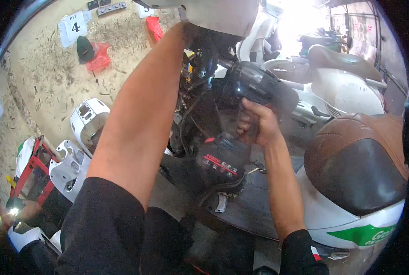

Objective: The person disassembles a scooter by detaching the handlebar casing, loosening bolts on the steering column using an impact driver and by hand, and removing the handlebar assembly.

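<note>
My right hand [261,121] is closed round the handle of a black cordless impact wrench [255,82]. Its large battery pack [222,158] hangs below the grip, and its nose points left into the exposed front of a scooter. A small light glows on the tool's body. My left forearm [140,105] reaches up and forward, and the left hand is hidden behind the scooter's pale front cover [222,16]. Bare cables and metal parts [186,98] show under that cover, beside my left arm. The scooter's dark footboard [255,197] lies under the battery.
At the right is the scooter's brown and black seat [356,160]. Another white scooter [346,91] stands behind it. White body panels [69,167] and a red metal frame [37,169] rest along the stained wall at left. A small metal bracket [221,201] lies on the footboard.
</note>
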